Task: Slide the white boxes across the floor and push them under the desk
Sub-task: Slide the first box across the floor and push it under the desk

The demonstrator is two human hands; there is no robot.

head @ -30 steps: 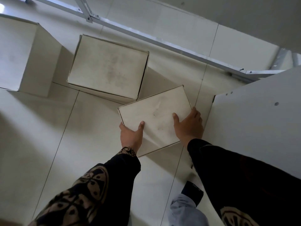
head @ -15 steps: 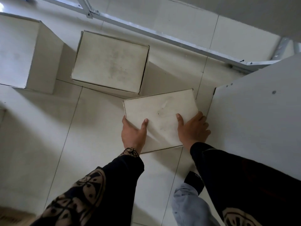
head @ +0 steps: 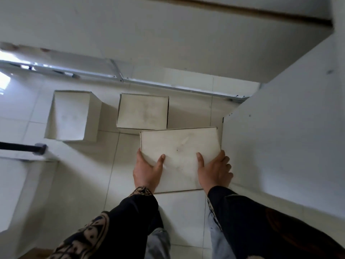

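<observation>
Three white boxes lie on the tiled floor. My left hand (head: 148,170) grips the near left corner of the nearest white box (head: 180,146), thumb on its top. My right hand (head: 214,170) holds the near right corner of the same box. Its far edge touches a second white box (head: 142,111) just behind it. A third white box (head: 70,114) stands further left, apart from the others. The white desk (head: 168,34) spans the top of the view, and its side panel (head: 280,128) rises right beside the held box.
A metal frame rail (head: 168,86) runs along the floor behind the boxes. A black bar (head: 22,147) juts in from the left edge above a white surface. My dark patterned sleeves and grey trousers fill the bottom of the view.
The box in my hands has turned square to the desk and slid forward against the middle box. The view has tilted up, bringing the desk top and the left box fully in.
</observation>
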